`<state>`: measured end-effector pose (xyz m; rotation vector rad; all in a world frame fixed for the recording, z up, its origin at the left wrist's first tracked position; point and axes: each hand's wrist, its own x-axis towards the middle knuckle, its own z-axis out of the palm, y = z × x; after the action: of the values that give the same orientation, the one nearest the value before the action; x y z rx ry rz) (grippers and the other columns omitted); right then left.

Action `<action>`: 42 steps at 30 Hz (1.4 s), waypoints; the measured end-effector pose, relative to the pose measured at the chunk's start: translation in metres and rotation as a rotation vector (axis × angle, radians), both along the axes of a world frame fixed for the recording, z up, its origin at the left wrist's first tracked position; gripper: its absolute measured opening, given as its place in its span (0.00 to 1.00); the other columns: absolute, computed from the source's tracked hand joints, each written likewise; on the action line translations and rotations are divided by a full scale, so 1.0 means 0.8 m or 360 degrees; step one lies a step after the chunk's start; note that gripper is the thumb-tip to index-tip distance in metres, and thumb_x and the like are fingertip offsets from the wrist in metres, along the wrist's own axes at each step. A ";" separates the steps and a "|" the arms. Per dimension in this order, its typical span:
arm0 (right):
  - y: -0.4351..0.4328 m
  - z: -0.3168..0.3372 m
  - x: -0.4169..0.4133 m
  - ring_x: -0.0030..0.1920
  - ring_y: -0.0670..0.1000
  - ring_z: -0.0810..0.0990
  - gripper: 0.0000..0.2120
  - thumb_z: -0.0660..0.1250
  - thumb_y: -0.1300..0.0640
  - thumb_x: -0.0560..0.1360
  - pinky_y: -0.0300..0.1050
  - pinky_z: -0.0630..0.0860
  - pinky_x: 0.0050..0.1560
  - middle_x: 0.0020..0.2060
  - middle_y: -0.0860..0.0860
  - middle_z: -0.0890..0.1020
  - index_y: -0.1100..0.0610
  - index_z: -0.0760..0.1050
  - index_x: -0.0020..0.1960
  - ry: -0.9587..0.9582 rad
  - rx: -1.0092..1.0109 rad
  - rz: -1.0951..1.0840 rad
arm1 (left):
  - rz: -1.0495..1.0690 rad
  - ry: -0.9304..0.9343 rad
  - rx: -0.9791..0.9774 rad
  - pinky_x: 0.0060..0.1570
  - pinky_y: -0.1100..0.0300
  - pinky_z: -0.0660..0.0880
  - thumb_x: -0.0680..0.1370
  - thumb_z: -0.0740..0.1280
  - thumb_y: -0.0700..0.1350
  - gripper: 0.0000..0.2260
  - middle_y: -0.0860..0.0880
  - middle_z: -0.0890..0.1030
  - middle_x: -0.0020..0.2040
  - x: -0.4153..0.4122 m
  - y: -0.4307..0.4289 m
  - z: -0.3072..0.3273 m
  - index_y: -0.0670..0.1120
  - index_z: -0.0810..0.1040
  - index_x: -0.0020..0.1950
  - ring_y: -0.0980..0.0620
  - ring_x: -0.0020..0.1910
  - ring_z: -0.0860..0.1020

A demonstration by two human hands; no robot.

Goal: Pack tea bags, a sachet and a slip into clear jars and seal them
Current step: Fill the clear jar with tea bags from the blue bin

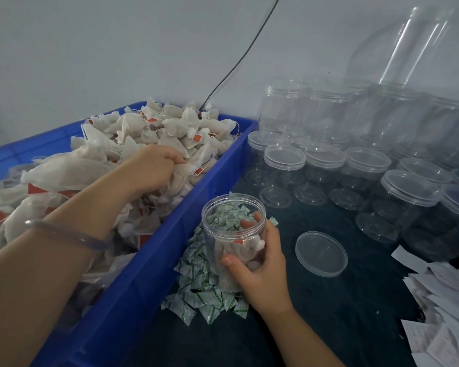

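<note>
Over the dark table (329,313), the left hand (154,170) is clutching tea bags (170,125) at ten o'clock. The right hand (263,271) is gripping a jar (231,229).

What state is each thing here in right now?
blue crate, heaped with tea bags
jar, open, partly filled with tea bags, held by right hand
lid, off, lying flat on table
left hand, gripping tea bags
sachets, loose pile beside blue crate
slips, loose pile
spare jars, empty, front ones lidded

A single head-worn wide-angle view looks forward and down from close above the blue crate (143,274), facing the pale wall (117,49) just behind the crate's far rim.
</note>
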<state>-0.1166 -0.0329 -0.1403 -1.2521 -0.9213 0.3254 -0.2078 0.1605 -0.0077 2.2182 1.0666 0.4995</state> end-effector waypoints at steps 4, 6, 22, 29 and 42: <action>0.001 -0.002 0.001 0.61 0.43 0.78 0.33 0.76 0.50 0.62 0.32 0.74 0.55 0.59 0.38 0.78 0.44 0.68 0.65 -0.0006 0.0000 -0.0020 | 0.0061 -0.0254 -0.0501 0.24 0.59 0.77 0.79 0.52 0.32 0.15 0.43 0.76 0.44 0.000 -0.009 0.004 0.45 0.76 0.45 0.47 0.36 0.76; 0.001 -0.003 0.001 0.61 0.43 0.78 0.33 0.76 0.49 0.62 0.32 0.74 0.55 0.60 0.38 0.79 0.44 0.68 0.65 -0.0018 -0.0001 -0.0033 | 0.0108 -0.0371 -0.0798 0.22 0.61 0.72 0.80 0.55 0.35 0.11 0.42 0.74 0.42 0.001 -0.010 0.004 0.42 0.76 0.47 0.49 0.31 0.72; 0.003 -0.003 0.002 0.60 0.45 0.79 0.34 0.76 0.50 0.63 0.35 0.75 0.55 0.59 0.42 0.79 0.40 0.68 0.66 -0.0054 0.0009 -0.0053 | -0.0881 -0.0527 -0.0451 0.29 0.69 0.73 0.63 0.76 0.42 0.15 0.51 0.84 0.42 -0.005 -0.060 0.027 0.49 0.79 0.48 0.51 0.35 0.78; 0.003 -0.003 0.002 0.60 0.43 0.78 0.34 0.75 0.49 0.62 0.33 0.74 0.56 0.59 0.40 0.79 0.41 0.67 0.66 -0.0061 -0.0004 -0.0050 | -0.1153 0.0105 0.0097 0.44 0.79 0.71 0.69 0.76 0.44 0.16 0.71 0.77 0.51 0.002 -0.078 0.016 0.61 0.78 0.51 0.71 0.50 0.77; 0.002 -0.002 0.001 0.60 0.41 0.78 0.34 0.75 0.49 0.61 0.32 0.73 0.56 0.59 0.36 0.78 0.43 0.68 0.65 -0.0044 -0.0015 -0.0045 | -0.1205 -0.0446 0.0160 0.52 0.63 0.78 0.78 0.63 0.31 0.18 0.57 0.79 0.58 0.009 -0.079 0.010 0.55 0.78 0.54 0.63 0.59 0.77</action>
<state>-0.1157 -0.0311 -0.1419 -1.2802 -0.9257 0.2910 -0.2009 0.0971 0.0006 2.3349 0.0262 0.4976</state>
